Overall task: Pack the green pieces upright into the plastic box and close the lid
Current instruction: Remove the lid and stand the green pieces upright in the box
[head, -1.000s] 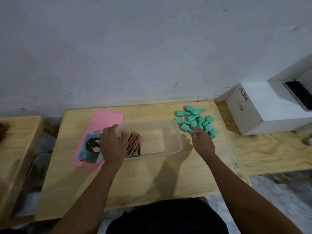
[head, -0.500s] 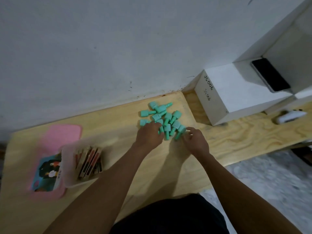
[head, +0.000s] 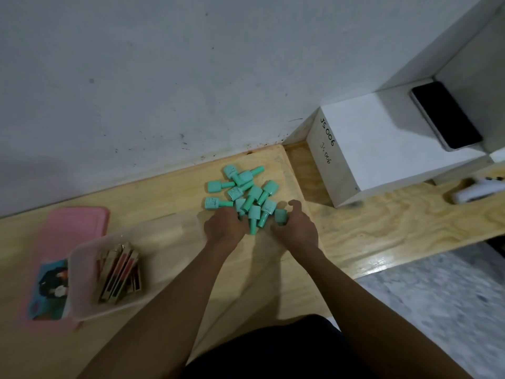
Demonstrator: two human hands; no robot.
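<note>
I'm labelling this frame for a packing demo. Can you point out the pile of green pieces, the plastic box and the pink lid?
green pieces [head: 247, 191]: head view, middle of the heap.
plastic box [head: 82, 269]: head view, its clear left wall.
pink lid [head: 79, 220]: head view, bare upper part.

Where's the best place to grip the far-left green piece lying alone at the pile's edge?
Take the green piece across its wide square body, coming from above. It lies flat with its thin neck pointing right into the pile; the body's left end is clear.

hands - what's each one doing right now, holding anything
Left hand: curled at the near edge of the green pieces; grip cannot be told.
Right hand: closed on one green piece.
</note>
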